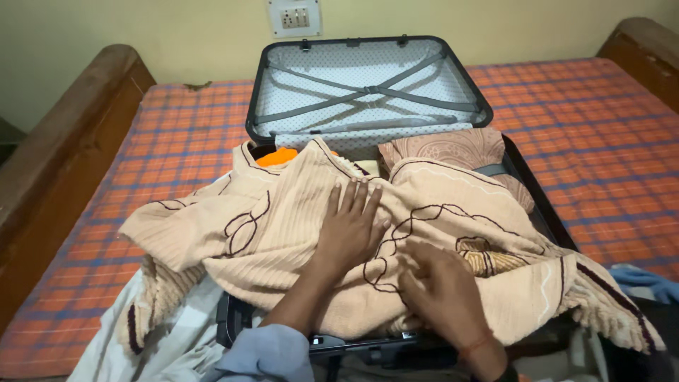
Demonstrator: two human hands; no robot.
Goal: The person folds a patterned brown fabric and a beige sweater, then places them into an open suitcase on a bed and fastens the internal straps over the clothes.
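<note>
Two hands are laid on a beige blanket (283, 219) that is spread over the lower half of an open suitcase (527, 205). The left hand (351, 230) is pressed flat on the middle of the blanket, its fingers (353, 198) stretched out and slightly spread, nothing being gripped. The right hand (442, 286) is set just beside it, nearer the front edge of the suitcase, with its fingers (417, 256) curled loosely against the cloth; whether a fold is pinched under them cannot be told. A thread band (475, 344) is worn at the right wrist, and a light blue sleeve (265, 354) is seen on the left arm. The blanket is ribbed, marked with dark looping lines, and is draped past the suitcase on the left onto the bed (177, 134), which is covered with an orange and blue checked sheet. Behind the blanket, inside the suitcase, an orange cloth (277, 156) and a pinkish patterned cloth (453, 148) are partly shown. The lid (368, 85) is raised upright against the wall, its dotted lining crossed by grey straps (371, 90). A wooden bed frame (64, 141) is seen at the left, and a switch plate (295, 17) is fixed on the wall above the lid. A blue cloth (647, 279) is lying at the right edge.
</note>
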